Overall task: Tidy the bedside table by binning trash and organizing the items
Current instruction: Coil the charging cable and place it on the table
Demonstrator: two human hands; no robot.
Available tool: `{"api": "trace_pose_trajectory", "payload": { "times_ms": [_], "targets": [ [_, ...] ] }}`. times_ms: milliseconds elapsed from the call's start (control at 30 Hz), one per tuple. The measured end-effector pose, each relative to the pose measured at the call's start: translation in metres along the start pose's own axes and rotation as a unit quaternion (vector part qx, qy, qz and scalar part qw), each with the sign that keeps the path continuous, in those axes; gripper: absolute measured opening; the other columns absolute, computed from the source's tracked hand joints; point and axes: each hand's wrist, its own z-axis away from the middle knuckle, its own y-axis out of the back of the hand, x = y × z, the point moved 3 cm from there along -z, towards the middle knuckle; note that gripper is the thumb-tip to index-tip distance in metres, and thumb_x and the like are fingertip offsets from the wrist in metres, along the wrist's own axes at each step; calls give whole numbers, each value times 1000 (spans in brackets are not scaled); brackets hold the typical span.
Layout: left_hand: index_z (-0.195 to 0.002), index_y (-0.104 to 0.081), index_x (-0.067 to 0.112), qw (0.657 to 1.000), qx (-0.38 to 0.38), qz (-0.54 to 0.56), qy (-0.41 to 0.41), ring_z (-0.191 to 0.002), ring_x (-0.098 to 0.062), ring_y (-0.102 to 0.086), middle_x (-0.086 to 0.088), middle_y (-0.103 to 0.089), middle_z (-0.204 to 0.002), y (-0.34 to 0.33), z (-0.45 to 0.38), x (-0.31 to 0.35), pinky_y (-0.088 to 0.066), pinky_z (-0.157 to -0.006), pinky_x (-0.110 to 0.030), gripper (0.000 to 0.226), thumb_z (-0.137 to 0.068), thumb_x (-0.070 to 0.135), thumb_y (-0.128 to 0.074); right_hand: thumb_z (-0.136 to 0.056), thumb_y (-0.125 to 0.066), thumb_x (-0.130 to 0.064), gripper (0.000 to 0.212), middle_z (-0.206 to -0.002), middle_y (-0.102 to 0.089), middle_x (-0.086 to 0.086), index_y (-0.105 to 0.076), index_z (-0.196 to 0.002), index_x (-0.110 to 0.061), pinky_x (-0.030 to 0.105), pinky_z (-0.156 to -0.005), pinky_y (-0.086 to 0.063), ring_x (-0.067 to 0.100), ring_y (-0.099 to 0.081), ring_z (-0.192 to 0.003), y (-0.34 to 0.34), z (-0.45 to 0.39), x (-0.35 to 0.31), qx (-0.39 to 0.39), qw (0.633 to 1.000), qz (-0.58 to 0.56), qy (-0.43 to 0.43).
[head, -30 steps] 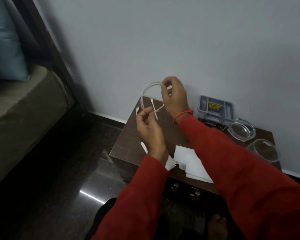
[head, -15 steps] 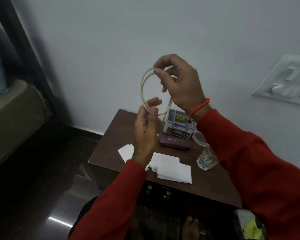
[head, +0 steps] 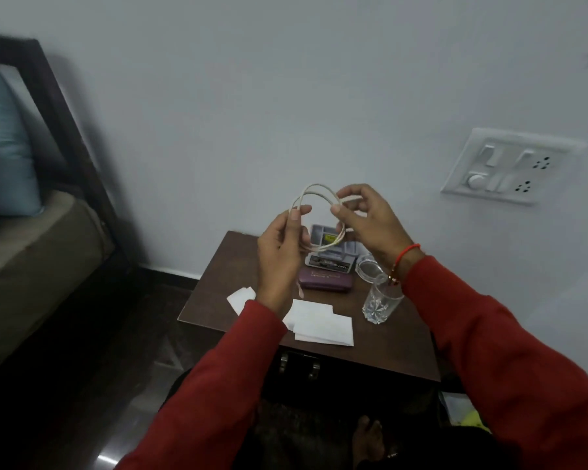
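A white cable (head: 314, 193) is coiled into loops and held up in the air over the dark wooden bedside table (head: 387, 347). My left hand (head: 280, 256) pinches the coil's left side and my right hand (head: 365, 222) grips its right side. On the table lie white papers (head: 316, 322), a purple case (head: 325, 279), a grey compartment tray (head: 348, 249), a drinking glass (head: 379, 305) and a clear glass dish (head: 367, 268) partly behind my right wrist. One cable end (head: 300, 290) dangles below my left hand.
A bed with a dark frame (head: 65, 106), tan mattress (head: 31, 252) and blue pillow (head: 4, 154) is at the left. A white switch plate (head: 510, 166) is on the wall at right. The table's drawer handles (head: 299, 364) face me. Dark glossy floor lies between bed and table.
The view has tilted, so the table now sits lower and further right. Both hands have kept hold of the cable, and the coil now hangs between them with my hands side by side.
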Motion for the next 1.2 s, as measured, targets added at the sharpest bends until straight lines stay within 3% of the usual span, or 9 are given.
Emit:
{"api": "trace_pose_trajectory", "payload": {
  "times_ms": [67, 200, 333, 433, 567, 667, 900, 1033, 1200],
  "targets": [
    [-117, -75, 15, 998, -39, -36, 22, -58, -1, -48, 2, -44, -67, -5, 2, 6, -47, -59, -16, 30, -109, 29, -49, -93, -62, -7, 21, -90, -57, 13, -62, -114, -7, 31, -58, -58, 10, -61, -55, 6, 9, 0, 4, 1000, -3, 2],
    [-118, -73, 9, 989, -111, -5, 102, -62, -6, -56, 6, -53, -66, -9, 7, 21, -51, -72, -28, 31, -108, 27, -50, -92, -60, -3, 21, -81, -56, 8, -69, -109, -11, 23, -56, -51, 13, -56, -60, 23, 24, -7, 61, 997, 15, 41],
    [-110, -61, 8, 950, -132, 205, 194, -57, -11, -57, 4, -50, -61, -26, 15, 47, -56, -67, -30, 21, -110, 22, -45, -94, -63, -19, 26, -97, -62, 8, -63, -119, -19, 37, -73, -59, 22, -64, -80, 17, 40, -6, 39, 998, -40, -22],
    [-109, -58, 10, 928, -116, 279, 220, -53, -9, -55, 5, -49, -60, -37, 17, 58, -56, -59, -26, 22, -111, 22, -40, -89, -62, -46, 51, -114, -67, 8, -45, -134, -30, 47, -86, -57, 26, -71, -98, -1, 59, -5, -15, 991, -105, -80],
    [-111, -60, 12, 909, -115, 335, 222, -56, -8, -60, 5, -58, -66, -41, 16, 67, -57, -63, -24, 25, -112, 23, -38, -94, -58, -44, 44, -106, -70, 7, -48, -132, -24, 43, -68, -57, 26, -66, -70, -7, 85, -7, -42, 973, -203, -104],
    [-110, -63, 12, 897, -112, 361, 228, -52, -6, -59, 7, -59, -65, -40, 14, 69, -57, -62, -23, 27, -112, 24, -39, -94, -61, -32, 26, -79, -69, 4, -65, -112, -12, 30, -52, -47, 18, -50, -49, -5, 100, 1, -77, 989, -107, -64],
    [-113, -64, 12, 899, -174, 265, 304, -35, -3, -37, 10, -48, -56, -22, 13, 76, -43, -42, -17, 24, -109, 26, -44, -90, -63, -47, 37, -49, -44, -11, -66, -62, -23, 21, -49, -32, 3, -37, -45, 34, 102, 13, -116, 982, 143, -41],
    [-114, -65, 14, 888, -278, 157, 332, -33, -4, -31, 10, -38, -48, -10, 18, 83, -35, -38, -18, 25, -107, 27, -45, -77, -63, -67, 53, -55, -54, -8, -68, -68, -15, 29, -58, -38, 8, -45, -53, 78, 91, 15, -105, 955, 276, -43],
    [-122, -66, 14, 853, -407, -33, 324, -36, -1, -32, 9, -50, -59, -16, 39, 75, -33, -44, -20, 29, -107, 24, -44, -79, -77, -43, 23, -68, -70, -4, -72, -77, -20, 22, -57, -43, 0, -54, -52, 101, 75, -8, -20, 943, 332, -25]
  ]
}}
